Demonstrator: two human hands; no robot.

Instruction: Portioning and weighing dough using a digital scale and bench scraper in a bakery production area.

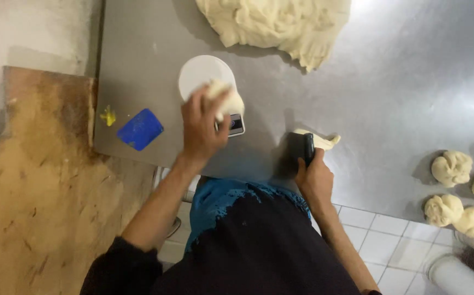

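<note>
Head view, looking straight down over my chest at the steel worktop (390, 93).

Step in hand, as I judge it: weighing a portion. Left hand (201, 128) is closed around a dough piece (227, 98), held at or just over the white scale (204, 74); whether the piece already rests on the platform I cannot tell, since my hand covers the contact. Right hand (314, 177) is gripping a dark scraper (301, 147), blade down on the worktop, touching a small dough strip (324, 141) just behind it.

Dough mass (275, 24) lies at the far edge, well apart from the scale. Shaped balls (458, 191) sit in a cluster at my right, near the worktop edge. A blue card (140, 129) and a yellow scrap (108, 116) lie to the left of the scale, near a brown board (40, 180).

Next move, by my reckoning, calls for letting the piece sit free on the platform and lifting my hand clear of the display, so the reading is unobstructed.

Hidden or unclear:
- scale display: partly under my hand, too small to read;
- dough mass: cut off by the top of the frame;
- balls: the rightmost ones cut off at the frame edge;
- scraper blade: lost in its own shadow, so its edge cannot be made out;
- pale round object at lower right: cannot tell what it is.
</note>
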